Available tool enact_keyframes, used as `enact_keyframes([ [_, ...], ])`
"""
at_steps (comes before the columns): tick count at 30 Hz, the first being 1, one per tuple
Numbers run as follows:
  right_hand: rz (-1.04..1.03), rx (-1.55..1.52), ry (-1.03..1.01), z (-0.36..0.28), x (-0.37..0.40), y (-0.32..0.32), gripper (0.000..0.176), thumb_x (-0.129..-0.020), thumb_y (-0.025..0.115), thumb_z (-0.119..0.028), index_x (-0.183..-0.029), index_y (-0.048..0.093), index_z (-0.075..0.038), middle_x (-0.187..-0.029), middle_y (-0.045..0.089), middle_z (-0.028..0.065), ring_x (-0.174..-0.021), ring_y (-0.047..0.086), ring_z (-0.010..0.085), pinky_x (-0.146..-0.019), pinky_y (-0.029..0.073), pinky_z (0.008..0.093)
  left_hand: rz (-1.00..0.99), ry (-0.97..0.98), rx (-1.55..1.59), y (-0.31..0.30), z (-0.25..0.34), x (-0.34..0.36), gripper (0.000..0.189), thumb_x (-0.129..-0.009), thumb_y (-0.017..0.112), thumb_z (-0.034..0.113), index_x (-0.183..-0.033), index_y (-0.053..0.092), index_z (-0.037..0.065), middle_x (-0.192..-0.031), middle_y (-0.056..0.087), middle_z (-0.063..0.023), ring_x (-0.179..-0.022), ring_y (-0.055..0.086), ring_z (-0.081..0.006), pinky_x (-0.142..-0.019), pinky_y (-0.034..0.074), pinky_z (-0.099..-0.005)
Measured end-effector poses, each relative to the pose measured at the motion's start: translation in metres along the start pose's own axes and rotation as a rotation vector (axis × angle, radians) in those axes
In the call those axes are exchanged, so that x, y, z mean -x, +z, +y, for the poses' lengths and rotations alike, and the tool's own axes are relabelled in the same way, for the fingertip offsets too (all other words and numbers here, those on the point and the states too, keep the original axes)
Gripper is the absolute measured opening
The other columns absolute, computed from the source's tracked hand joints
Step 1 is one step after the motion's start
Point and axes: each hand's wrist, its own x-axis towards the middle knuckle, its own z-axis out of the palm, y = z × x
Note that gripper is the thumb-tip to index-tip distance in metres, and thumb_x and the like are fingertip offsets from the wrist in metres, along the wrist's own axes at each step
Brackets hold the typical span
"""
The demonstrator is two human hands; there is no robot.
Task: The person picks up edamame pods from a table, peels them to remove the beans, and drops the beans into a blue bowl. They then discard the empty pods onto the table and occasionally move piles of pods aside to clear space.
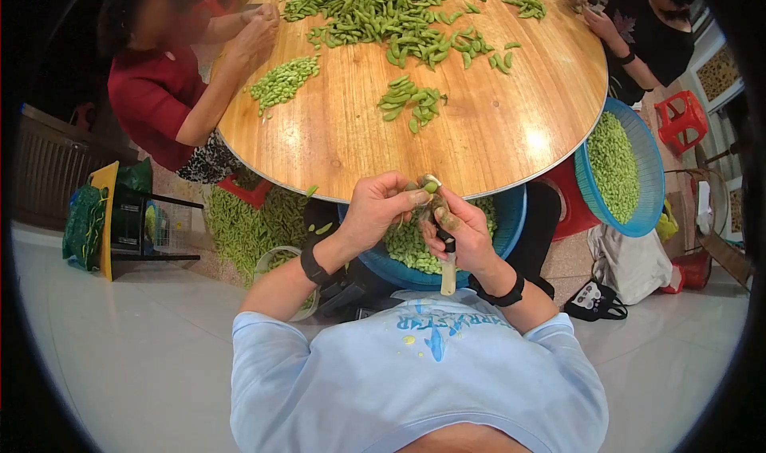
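Near the front edge of the round wooden table, my left hand and my right hand meet fingertip to fingertip. Between them is a green bean pod, pinched by my left fingers. Wrapped in my right hand is a small tool with a black and pale handle, its handle pointing down toward my shirt. Below both hands sits a blue basket holding shelled green beans. A small group of pods lies on the table beyond my hands.
A large pod heap and a shelled bean pile lie on the table. Two people sit at its left and right. Another blue basket of beans and a red stool stand right; pods cover the floor left.
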Motion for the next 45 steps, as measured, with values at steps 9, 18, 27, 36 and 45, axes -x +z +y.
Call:
enact_keyframes([
  [9, 0.110, -0.020, -0.001, 0.000, -0.001, 0.001, 0.038, -0.098, 0.048, -0.018, -0.132, 0.044, -0.004, -0.078, 0.051, 0.0054, -0.056, 0.043, 0.0087, -0.045, 0.037, 0.0197, -0.038, 0.111, -0.002, 0.005, -0.004, 0.003, 0.009, -0.087, 0.065, 0.009, -0.092, 0.062, 0.002, -0.074, 0.060, 0.0003, -0.062, 0.054, -0.0038, -0.052, 0.038, -0.0180],
  [18, 0.002, -0.385, 0.172, -0.016, 0.001, 0.003, 0.027, -0.097, 0.049, -0.014, -0.122, 0.052, -0.004, -0.077, 0.050, 0.0054, -0.052, 0.040, 0.0080, -0.040, 0.034, 0.0189, -0.304, -0.173, 0.408, -0.010, -0.006, -0.009, 0.015, -0.092, 0.058, 0.011, -0.102, 0.061, -0.001, -0.083, 0.062, -0.0001, -0.073, 0.057, -0.0059, -0.059, 0.045, -0.0211],
  [27, 0.157, -0.576, 0.238, -0.007, -0.004, -0.005, 0.023, -0.095, 0.052, -0.017, -0.116, 0.050, -0.006, -0.080, 0.050, 0.0064, -0.053, 0.040, 0.0082, -0.039, 0.034, 0.0186, -0.018, 0.870, -1.099, 0.002, 0.010, 0.000, 0.015, -0.076, 0.063, 0.001, -0.091, 0.059, -0.002, -0.071, 0.052, -0.0115, -0.065, 0.057, -0.0286, -0.056, 0.045, -0.0356],
  [36, 0.243, -0.122, 0.042, -0.002, -0.004, 0.011, 0.022, -0.096, 0.050, -0.014, -0.115, 0.055, -0.003, -0.078, 0.057, 0.0067, -0.052, 0.044, 0.0075, -0.040, 0.034, 0.0199, 0.016, 0.141, -0.135, 0.000, -0.004, -0.001, 0.015, -0.090, 0.060, 0.011, -0.093, 0.062, -0.004, -0.076, 0.062, -0.0021, -0.063, 0.056, -0.0119, -0.056, 0.043, -0.0263],
  [45, 0.370, 1.029, -0.439, 0.004, -0.013, -0.010, 0.040, -0.080, 0.066, 0.000, -0.117, 0.051, 0.003, -0.081, 0.058, 0.0089, -0.062, 0.056, 0.0166, -0.054, 0.046, 0.0282, 0.016, 0.444, -0.692, 0.014, 0.000, 0.006, 0.015, -0.088, 0.053, 0.001, -0.100, 0.059, -0.006, -0.078, 0.059, -0.0120, -0.070, 0.060, -0.0208, -0.061, 0.046, -0.0303],
])
